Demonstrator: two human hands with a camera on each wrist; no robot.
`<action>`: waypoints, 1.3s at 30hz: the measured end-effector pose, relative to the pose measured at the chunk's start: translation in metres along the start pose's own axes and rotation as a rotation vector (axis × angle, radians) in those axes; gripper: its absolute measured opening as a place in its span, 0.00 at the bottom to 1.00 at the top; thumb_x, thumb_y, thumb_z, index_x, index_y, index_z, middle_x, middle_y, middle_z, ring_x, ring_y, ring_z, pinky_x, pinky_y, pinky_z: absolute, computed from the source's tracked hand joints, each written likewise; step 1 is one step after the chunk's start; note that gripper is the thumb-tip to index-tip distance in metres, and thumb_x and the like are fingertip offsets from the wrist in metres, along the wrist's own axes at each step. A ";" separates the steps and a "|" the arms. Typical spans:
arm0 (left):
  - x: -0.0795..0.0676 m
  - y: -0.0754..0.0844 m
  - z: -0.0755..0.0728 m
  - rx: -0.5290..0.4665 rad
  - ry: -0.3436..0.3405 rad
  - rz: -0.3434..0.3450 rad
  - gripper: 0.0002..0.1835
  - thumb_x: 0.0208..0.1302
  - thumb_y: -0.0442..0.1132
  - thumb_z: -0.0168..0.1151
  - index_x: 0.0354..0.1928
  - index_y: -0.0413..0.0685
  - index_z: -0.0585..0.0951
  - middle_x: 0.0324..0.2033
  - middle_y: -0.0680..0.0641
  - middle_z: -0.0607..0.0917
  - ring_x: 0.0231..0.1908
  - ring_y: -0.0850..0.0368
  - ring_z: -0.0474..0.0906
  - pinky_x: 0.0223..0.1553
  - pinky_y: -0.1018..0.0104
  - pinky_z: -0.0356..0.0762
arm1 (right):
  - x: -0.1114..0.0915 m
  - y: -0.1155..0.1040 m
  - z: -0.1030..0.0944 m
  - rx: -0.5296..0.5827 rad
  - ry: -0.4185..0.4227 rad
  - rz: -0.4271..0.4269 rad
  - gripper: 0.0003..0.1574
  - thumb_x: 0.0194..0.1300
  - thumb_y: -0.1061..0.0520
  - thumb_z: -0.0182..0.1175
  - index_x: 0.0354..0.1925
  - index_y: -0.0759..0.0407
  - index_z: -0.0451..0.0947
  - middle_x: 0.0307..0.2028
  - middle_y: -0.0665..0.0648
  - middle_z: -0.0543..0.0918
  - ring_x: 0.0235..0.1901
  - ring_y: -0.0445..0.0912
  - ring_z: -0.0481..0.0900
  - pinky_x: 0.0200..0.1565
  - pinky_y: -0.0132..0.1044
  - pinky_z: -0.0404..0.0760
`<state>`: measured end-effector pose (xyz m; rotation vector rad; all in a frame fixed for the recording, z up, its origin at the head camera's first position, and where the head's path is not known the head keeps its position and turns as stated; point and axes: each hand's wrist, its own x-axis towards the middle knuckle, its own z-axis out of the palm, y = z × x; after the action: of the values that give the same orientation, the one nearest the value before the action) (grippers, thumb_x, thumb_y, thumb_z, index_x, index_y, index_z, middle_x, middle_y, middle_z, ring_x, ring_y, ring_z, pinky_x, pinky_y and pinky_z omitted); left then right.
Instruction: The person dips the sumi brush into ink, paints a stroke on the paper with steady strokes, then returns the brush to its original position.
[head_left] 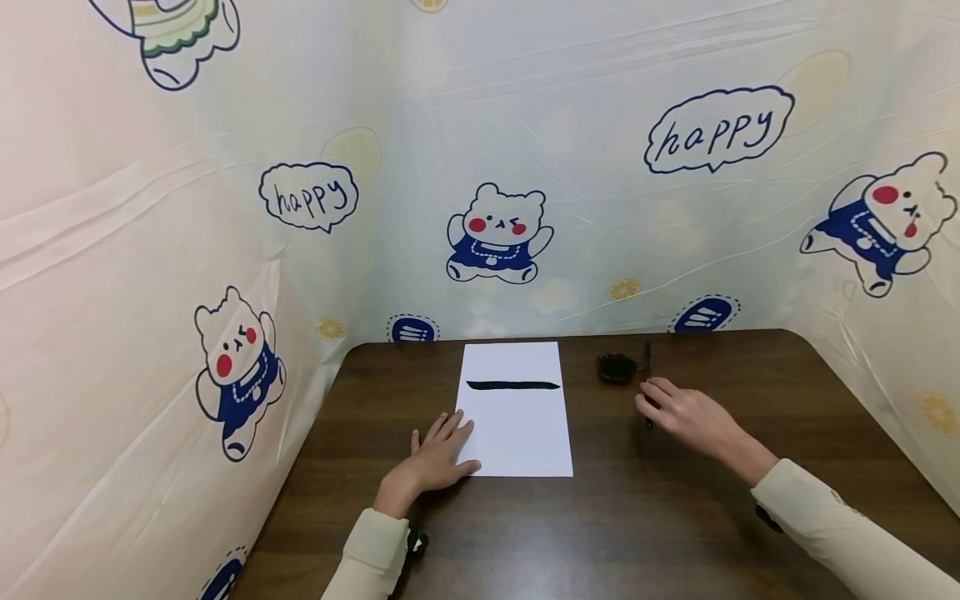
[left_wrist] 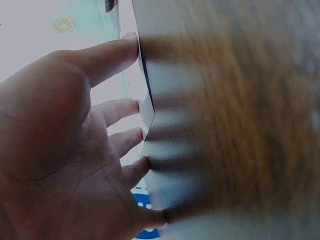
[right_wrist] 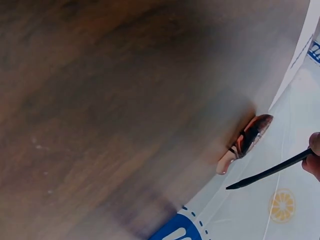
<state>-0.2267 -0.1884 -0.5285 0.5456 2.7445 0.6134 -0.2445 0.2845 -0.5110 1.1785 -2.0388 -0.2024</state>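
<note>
My left hand [head_left: 431, 460] lies with spread fingers on the lower left edge of a white sheet of paper [head_left: 517, 433]. In the left wrist view, the thumb and fingertips press along the edge of the paper [left_wrist: 131, 75], and the little finger touches the table. Across the upper part of the paper runs a thick black stroke [head_left: 513, 385]. With its fingertips, my right hand [head_left: 686, 412] pinches a slim dark brush [right_wrist: 270, 171], held upright over the table to the right of the paper. A small brown dish [head_left: 617, 367] with dark contents sits just beyond that hand.
The brown wooden table [head_left: 525, 542] has rounded far corners. A pale printed curtain [head_left: 577, 250] with cartoon bears hangs directly behind it and along both sides. In the right wrist view, the dish [right_wrist: 252, 134] stands near the table's far edge.
</note>
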 end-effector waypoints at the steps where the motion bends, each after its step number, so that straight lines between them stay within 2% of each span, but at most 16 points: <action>1: 0.000 0.000 0.000 -0.004 0.002 0.002 0.43 0.75 0.60 0.63 0.83 0.48 0.62 0.86 0.40 0.53 0.85 0.33 0.42 0.72 0.13 0.33 | 0.000 0.000 0.001 0.001 -0.001 -0.002 0.37 0.89 0.61 0.22 0.46 0.64 0.81 0.44 0.67 0.88 0.43 0.58 0.88 0.24 0.40 0.86; 8: 0.000 -0.003 0.000 -0.026 0.006 -0.001 0.44 0.73 0.61 0.64 0.83 0.49 0.63 0.86 0.40 0.53 0.85 0.33 0.42 0.72 0.13 0.32 | -0.003 -0.005 0.006 0.016 -0.019 -0.013 0.37 0.89 0.63 0.22 0.45 0.62 0.82 0.44 0.66 0.89 0.43 0.56 0.88 0.24 0.39 0.86; 11: 0.005 -0.013 0.009 -0.033 0.028 0.027 0.45 0.73 0.66 0.61 0.83 0.52 0.63 0.86 0.41 0.52 0.84 0.32 0.41 0.69 0.11 0.32 | -0.004 -0.007 0.007 0.030 -0.024 -0.014 0.38 0.89 0.62 0.21 0.45 0.62 0.82 0.44 0.65 0.89 0.43 0.56 0.88 0.24 0.39 0.86; 14: 0.005 -0.014 0.011 -0.028 0.034 0.033 0.46 0.73 0.67 0.60 0.84 0.53 0.63 0.86 0.41 0.52 0.84 0.32 0.41 0.69 0.11 0.32 | -0.004 -0.009 0.008 0.039 -0.031 -0.011 0.39 0.89 0.61 0.20 0.45 0.61 0.82 0.44 0.65 0.89 0.43 0.56 0.88 0.25 0.39 0.86; 22: 0.000 0.003 -0.001 0.014 -0.010 -0.032 0.43 0.75 0.58 0.64 0.83 0.49 0.62 0.86 0.41 0.53 0.85 0.34 0.43 0.74 0.15 0.35 | -0.006 -0.011 0.008 0.063 -0.053 -0.004 0.44 0.88 0.57 0.17 0.46 0.61 0.84 0.46 0.65 0.89 0.43 0.55 0.88 0.25 0.39 0.86; 29: 0.000 0.004 -0.001 0.041 -0.014 -0.037 0.42 0.75 0.58 0.63 0.84 0.50 0.62 0.86 0.42 0.53 0.85 0.36 0.43 0.74 0.16 0.38 | -0.010 -0.010 0.006 0.070 -0.064 -0.006 0.45 0.87 0.63 0.16 0.47 0.61 0.85 0.47 0.63 0.89 0.45 0.54 0.87 0.26 0.38 0.85; 39: 0.001 0.003 -0.001 0.013 -0.018 -0.027 0.42 0.76 0.55 0.64 0.83 0.47 0.62 0.86 0.40 0.52 0.85 0.34 0.42 0.73 0.15 0.35 | -0.016 -0.010 0.010 0.116 -0.126 -0.002 0.48 0.86 0.61 0.11 0.48 0.60 0.85 0.48 0.62 0.88 0.47 0.53 0.86 0.30 0.38 0.87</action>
<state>-0.2267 -0.1858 -0.5259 0.5138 2.7364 0.5827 -0.2399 0.2899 -0.5312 1.2668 -2.1847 -0.1645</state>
